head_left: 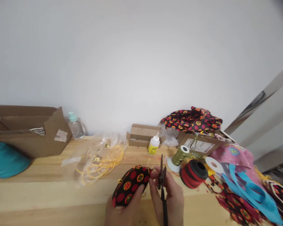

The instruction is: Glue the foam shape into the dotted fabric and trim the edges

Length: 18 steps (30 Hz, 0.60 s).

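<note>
Crosswise in the head view, the printed cloth [129,186] slants from lower left to upper right, just left of the right hand [171,197]. The left hand [122,215] pinches its near side; the right grips scissors [160,180], fingertips together at the cloth's upper-right end, pinching what I cannot tell.

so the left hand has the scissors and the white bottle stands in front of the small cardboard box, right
Not quite: the head view shows the scissors in the right hand. The white bottle does stand in front of the small cardboard box.
</note>
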Each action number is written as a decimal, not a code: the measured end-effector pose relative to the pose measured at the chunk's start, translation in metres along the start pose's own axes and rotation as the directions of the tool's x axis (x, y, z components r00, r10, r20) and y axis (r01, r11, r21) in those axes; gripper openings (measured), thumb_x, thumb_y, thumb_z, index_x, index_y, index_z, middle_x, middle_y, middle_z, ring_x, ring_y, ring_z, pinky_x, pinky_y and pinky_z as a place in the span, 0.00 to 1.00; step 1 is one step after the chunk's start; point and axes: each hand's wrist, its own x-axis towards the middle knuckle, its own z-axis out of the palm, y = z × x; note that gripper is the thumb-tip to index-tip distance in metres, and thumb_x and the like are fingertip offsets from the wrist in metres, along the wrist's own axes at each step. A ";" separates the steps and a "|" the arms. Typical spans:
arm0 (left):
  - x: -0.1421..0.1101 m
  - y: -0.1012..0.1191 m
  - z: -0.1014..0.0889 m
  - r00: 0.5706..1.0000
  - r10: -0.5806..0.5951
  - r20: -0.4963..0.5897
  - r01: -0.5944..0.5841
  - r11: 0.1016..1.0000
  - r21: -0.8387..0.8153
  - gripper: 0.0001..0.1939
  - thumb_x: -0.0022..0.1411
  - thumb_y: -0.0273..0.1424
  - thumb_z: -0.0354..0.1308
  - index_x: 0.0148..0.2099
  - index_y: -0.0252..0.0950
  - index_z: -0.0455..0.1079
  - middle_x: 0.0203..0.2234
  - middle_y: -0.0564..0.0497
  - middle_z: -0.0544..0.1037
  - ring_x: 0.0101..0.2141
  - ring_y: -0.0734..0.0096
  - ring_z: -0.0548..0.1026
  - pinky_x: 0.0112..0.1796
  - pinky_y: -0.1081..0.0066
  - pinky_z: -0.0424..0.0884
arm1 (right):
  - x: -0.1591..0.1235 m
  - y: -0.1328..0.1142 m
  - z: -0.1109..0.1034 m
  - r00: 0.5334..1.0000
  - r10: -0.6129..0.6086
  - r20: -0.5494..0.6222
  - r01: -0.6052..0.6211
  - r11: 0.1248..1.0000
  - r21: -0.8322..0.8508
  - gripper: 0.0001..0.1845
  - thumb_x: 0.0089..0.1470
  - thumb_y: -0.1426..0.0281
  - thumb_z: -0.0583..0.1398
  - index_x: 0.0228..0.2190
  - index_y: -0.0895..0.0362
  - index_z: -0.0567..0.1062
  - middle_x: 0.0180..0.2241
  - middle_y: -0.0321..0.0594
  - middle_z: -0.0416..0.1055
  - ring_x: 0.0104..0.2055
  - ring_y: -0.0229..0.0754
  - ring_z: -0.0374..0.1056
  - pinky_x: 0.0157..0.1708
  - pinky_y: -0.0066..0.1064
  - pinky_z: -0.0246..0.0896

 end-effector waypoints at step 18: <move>0.019 0.002 -0.005 0.966 -0.237 0.099 0.254 0.818 -0.516 0.09 0.50 0.16 0.54 0.32 0.33 0.69 0.19 0.53 0.74 0.18 0.75 0.72 0.19 0.77 0.71 | 0.010 0.013 -0.004 0.900 0.412 0.146 -0.437 0.843 0.315 0.15 0.47 0.62 0.58 0.35 0.58 0.68 0.20 0.30 0.57 0.19 0.33 0.53 0.17 0.22 0.52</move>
